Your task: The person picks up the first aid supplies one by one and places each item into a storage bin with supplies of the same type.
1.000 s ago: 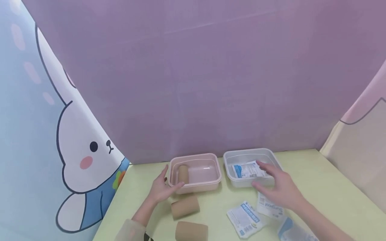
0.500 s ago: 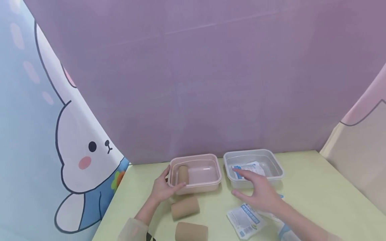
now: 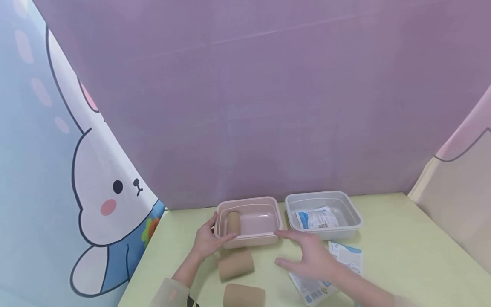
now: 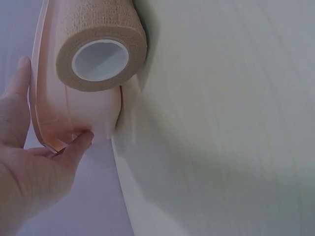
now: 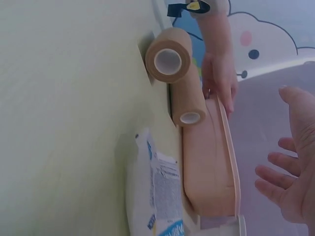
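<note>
My left hand (image 3: pixel 205 243) grips the left end of a pink plastic container (image 3: pixel 253 241), thumb at the front and fingers along the side. Inside it, at the left, a tan bandage roll (image 3: pixel 233 224) lies on its side. Two more rolls lie on the table before it, a near roll (image 3: pixel 244 295) and a farther roll (image 3: pixel 235 264); one looms large in the left wrist view (image 4: pixel 101 19). My right hand (image 3: pixel 310 256) holds nothing, fingers and thumb spread, its fingertips by the pink container's front right corner. Below it lie a white-and-blue packet (image 3: pixel 308 290) and a "Surgical" packet (image 3: pixel 350 256), partly hidden.
A white plastic container (image 3: pixel 341 233) stands right of the pink one, with a white-and-blue packet (image 3: pixel 322 218) inside. Both containers stand at the back of the pale green table (image 3: pixel 399 247), close to the purple wall (image 3: pixel 253 106). A rabbit-printed cloth (image 3: pixel 103 179) hangs at the left.
My right hand has moved left from over the white container to near the pink container's front right corner, staying spread. My left hand keeps its grip; containers and rolls look unmoved.
</note>
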`<act>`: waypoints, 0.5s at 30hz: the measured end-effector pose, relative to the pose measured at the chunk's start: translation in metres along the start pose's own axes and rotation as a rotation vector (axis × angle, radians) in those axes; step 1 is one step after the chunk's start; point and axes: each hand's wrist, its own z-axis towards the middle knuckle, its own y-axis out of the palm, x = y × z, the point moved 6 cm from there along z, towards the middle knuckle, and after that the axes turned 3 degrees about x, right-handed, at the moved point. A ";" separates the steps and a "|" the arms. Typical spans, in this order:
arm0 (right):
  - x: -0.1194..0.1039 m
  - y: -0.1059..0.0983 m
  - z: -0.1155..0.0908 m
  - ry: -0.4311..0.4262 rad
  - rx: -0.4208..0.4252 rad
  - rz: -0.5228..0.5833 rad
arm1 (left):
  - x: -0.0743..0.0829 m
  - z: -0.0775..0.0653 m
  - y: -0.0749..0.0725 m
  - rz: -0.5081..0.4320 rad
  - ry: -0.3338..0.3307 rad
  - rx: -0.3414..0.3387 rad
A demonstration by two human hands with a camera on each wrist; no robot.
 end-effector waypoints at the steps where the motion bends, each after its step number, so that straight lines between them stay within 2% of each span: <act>1: -0.001 0.003 -0.001 0.000 -0.011 0.009 | 0.000 0.000 0.001 -0.005 0.001 -0.001; 7: -0.006 0.021 -0.002 0.009 -0.071 0.080 | -0.004 0.002 0.001 -0.015 0.002 0.008; 10: -0.012 0.028 -0.001 -0.008 -0.087 0.114 | -0.005 0.003 0.002 -0.032 0.009 0.005; 15: -0.017 0.043 -0.004 -0.031 -0.161 0.139 | -0.005 0.005 0.003 -0.046 0.012 0.001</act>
